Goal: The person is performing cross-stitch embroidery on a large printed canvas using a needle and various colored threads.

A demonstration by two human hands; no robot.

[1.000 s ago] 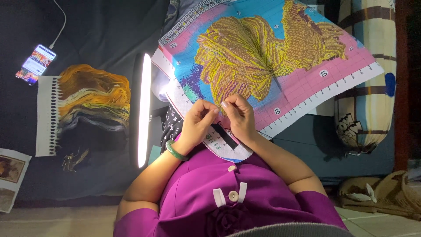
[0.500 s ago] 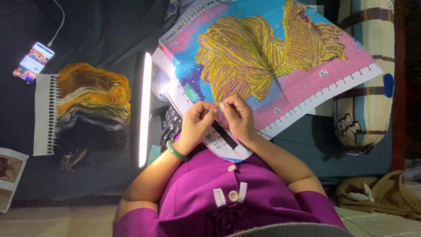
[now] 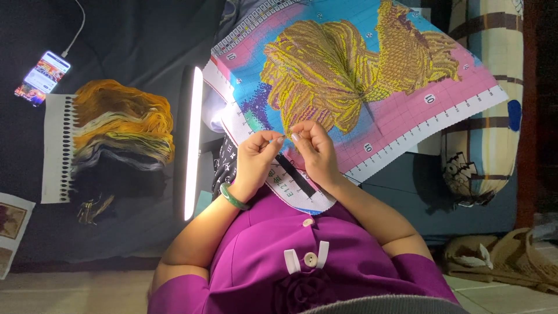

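Observation:
A cross-stitch cloth (image 3: 407, 110) with a yellow and gold motif on pink and blue ground lies tilted in front of me. My left hand (image 3: 256, 161), a green bangle (image 3: 232, 197) on its wrist, and my right hand (image 3: 313, 154) meet over the cloth's lower edge. The fingertips of both are pinched together and almost touch. A thin thread (image 3: 284, 137) seems to run between them; whether a needle is there is too small to tell. A black strip (image 3: 295, 174) lies on the cloth under my hands.
A lit white lamp bar (image 3: 192, 142) stands left of the cloth. Further left a card holds several skeins of orange, yellow, grey and black floss (image 3: 116, 134). A phone (image 3: 43, 77) on a cable lies at top left. A striped bolster (image 3: 482, 139) lies at the right.
My hands stay at the same spot on the cloth's edge; only the fingertips have shifted slightly towards each other.

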